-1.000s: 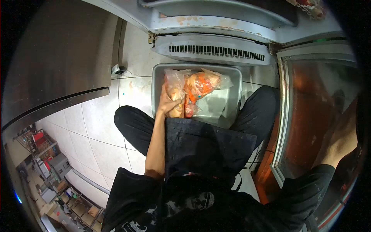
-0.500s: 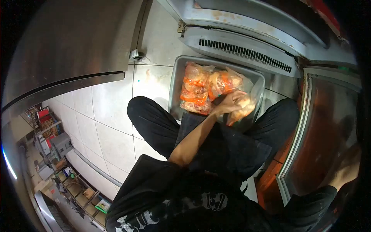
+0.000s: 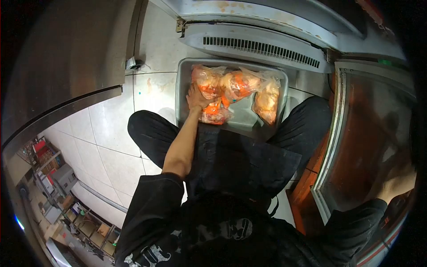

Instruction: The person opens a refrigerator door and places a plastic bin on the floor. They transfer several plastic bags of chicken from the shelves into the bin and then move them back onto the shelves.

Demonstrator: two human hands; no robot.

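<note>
My left hand (image 3: 196,99) lies on the bagged raw meat at the left side of a grey plastic tub (image 3: 181,84), its fingers spread and touching the plastic. Under and around it are an upper clear bag (image 3: 206,76) and a lower clear bag (image 3: 215,117), both with orange patches. Beside them, at the tub's top middle, rests another bag of pale meat (image 3: 242,86). A bag of yellowish meat, which looks like poultry (image 3: 267,104), lies apart along the tub's right side. My right forearm reaches past the right edge, and its hand is out of sight.
The tub sits between my bent knees on white floor tiles (image 3: 113,120). Behind it is a fridge base with a vent grille (image 3: 262,51). A glass-fronted door (image 3: 364,142) stands at the right, a steel cabinet (image 3: 66,53) at the left. Shelves (image 3: 84,222) hold goods lower left.
My left hand has left the yellowish meat bag on the tub's right and moved left onto the other bags. That right-hand bag now lies by itself. The view has shifted slightly.
</note>
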